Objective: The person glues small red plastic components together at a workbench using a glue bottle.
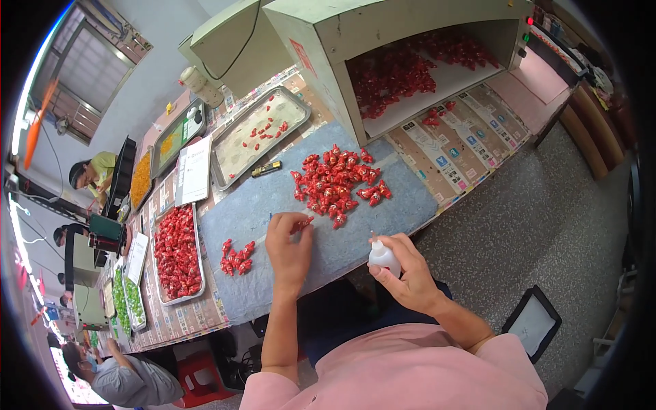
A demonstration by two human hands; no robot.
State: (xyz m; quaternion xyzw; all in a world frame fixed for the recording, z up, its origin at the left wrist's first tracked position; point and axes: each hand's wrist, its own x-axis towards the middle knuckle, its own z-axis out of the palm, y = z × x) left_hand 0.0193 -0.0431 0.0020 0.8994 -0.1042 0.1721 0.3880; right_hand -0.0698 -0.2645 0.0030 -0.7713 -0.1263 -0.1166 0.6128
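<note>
My left hand (290, 254) is over the blue cloth, its fingers pinched on a small red piece (309, 222); most of that piece is hidden by the fingers. In my right hand (413, 279) is a small white squeeze bottle (384, 260), held tilted past the cloth's near edge with its narrow tip up. A heap of glossy red figure-shaped pieces (331, 181) lies on the cloth beyond my hands. A smaller group of red pieces (236, 258) sits left of my left hand. The blue cloth (273, 301) covers the bench before me.
A metal tray heaped with red pieces (179, 253) stands at the left. Farther back are a tray (239, 154) with a few red bits, a white paper sheet (194, 171) and a yellow-black marker-like tube (266, 169). A box-shaped machine (342, 41) holds more red pieces. Other people work at the far left.
</note>
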